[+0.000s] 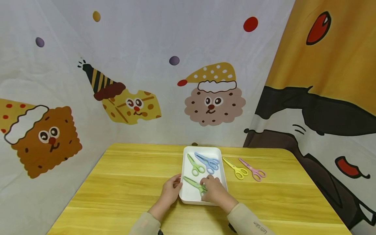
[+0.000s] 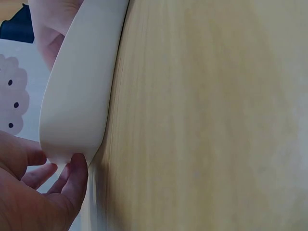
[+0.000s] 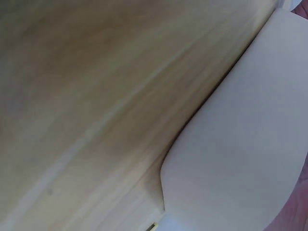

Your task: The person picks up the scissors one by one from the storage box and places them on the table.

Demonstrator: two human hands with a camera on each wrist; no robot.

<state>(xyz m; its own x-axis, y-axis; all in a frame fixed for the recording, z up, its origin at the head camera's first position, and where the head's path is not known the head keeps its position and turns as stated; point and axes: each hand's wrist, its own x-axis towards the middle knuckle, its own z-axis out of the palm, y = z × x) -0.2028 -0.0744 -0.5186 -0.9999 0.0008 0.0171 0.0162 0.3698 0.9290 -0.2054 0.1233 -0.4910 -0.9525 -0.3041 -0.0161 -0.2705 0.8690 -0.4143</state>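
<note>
A white tray (image 1: 190, 196) sits on the table, its left side held by my left hand (image 1: 170, 189). In the left wrist view, that hand's (image 2: 48, 192) bent fingers and thumb meet the tray's outer wall (image 2: 82, 91). My right hand (image 1: 215, 191) reaches into the tray and grips the handles of green scissors (image 1: 192, 182), whose blades point to the far left. Farther up the tray lie another pair of green scissors (image 1: 195, 166) and blue scissors (image 1: 208, 160), seemingly two overlapping pairs. The right wrist view mostly shows the tray's wall (image 3: 236, 130); the right fingertips are hidden there.
Yellow scissors (image 1: 236, 169) and pink scissors (image 1: 253, 169) lie on the wooden table (image 1: 132, 182), just right of the tray. A cloth (image 1: 164, 32) printed with cartoon figures hangs behind and beside the table.
</note>
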